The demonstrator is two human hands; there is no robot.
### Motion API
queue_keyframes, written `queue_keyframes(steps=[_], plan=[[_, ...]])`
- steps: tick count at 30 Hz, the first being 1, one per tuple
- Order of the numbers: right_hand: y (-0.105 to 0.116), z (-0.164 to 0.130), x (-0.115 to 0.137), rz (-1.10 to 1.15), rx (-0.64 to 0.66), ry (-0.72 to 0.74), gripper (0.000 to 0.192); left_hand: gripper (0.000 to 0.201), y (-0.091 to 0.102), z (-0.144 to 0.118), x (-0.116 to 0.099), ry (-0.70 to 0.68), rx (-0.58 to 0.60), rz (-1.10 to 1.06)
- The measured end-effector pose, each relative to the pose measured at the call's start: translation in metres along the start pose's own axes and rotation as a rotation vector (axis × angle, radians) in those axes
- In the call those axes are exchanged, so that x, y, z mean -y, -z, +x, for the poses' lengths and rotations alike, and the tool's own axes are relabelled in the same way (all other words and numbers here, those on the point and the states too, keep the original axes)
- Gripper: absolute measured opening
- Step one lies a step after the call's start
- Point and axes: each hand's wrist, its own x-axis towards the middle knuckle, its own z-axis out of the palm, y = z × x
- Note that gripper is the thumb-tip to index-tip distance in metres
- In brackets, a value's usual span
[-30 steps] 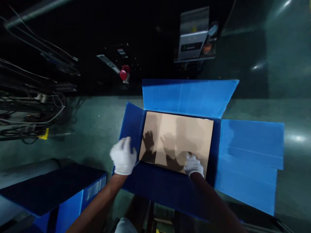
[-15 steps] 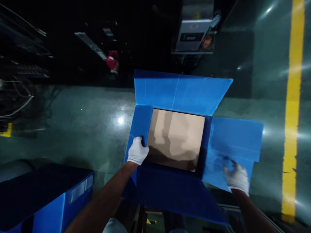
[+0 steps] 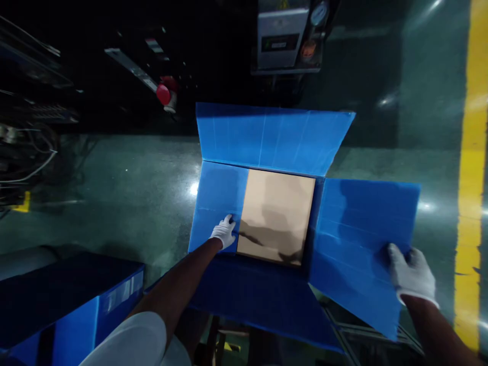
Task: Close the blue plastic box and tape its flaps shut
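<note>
Nearest, at lower left, a second blue box (image 3: 76,295) sits on the green floor (image 3: 133,203), well apart from the open blue box (image 3: 310,234) at the centre. That open box's near flap (image 3: 259,300) slopes out toward the person in deep shadow. The white-gloved right hand (image 3: 413,272) is at the outer edge of the right flap (image 3: 362,239), its thumb spread apart from the fingers; whether it pinches that edge I cannot tell. The left hand (image 3: 224,232), gloved too, rests on the left flap (image 3: 217,193) with its fingers slightly bent; I cannot tell whether they grip anything. This flap reaches in over the opening and covers the left part of the brown cardboard (image 3: 282,203) inside, while the right flap lies outward. Beyond, the far flap (image 3: 267,134) leans away from the opening. Farther off, a dark machine carries a red button (image 3: 163,94) and a grey metal unit (image 3: 282,38) with a round gauge (image 3: 319,13) beside it. A yellow line (image 3: 470,193) runs along the floor at right.
</note>
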Motion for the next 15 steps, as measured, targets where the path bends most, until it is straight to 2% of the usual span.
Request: queue_keyframes(steps=[2, 4, 5, 6, 8, 10, 13, 15], plan=[[0.008, -0.043, 0.023, 0.095, 0.042, -0.023, 0.074, 0.060, -0.001, 0.002, 0.004, -0.036, 0.045, 0.019], [0.004, -0.084, 0.061, 0.217, 0.142, 0.151, 0.072, 0.061, 0.000, 0.004, 0.005, -0.056, 0.075, 0.017], [-0.005, -0.101, 0.083, 0.208, 0.209, 0.279, 0.074, 0.060, 0.001, 0.003, 0.006, -0.064, 0.085, 0.010], [-0.019, -0.114, 0.107, 0.182, 0.269, 0.368, 0.075, 0.061, 0.001, 0.002, 0.006, -0.073, 0.095, -0.001], [-0.057, -0.130, 0.154, 0.127, 0.357, 0.403, 0.076, 0.065, 0.002, -0.003, 0.007, -0.094, 0.107, -0.023], [-0.100, -0.134, 0.193, 0.050, 0.436, 0.408, 0.076, 0.074, 0.003, -0.008, 0.007, -0.129, 0.108, -0.036], [-0.154, -0.127, 0.233, -0.009, 0.451, 0.332, 0.078, 0.079, 0.009, -0.013, 0.007, -0.193, 0.134, -0.022], [-0.178, -0.121, 0.246, -0.040, 0.452, 0.259, 0.080, 0.080, 0.011, -0.020, 0.006, -0.231, 0.179, -0.011]])
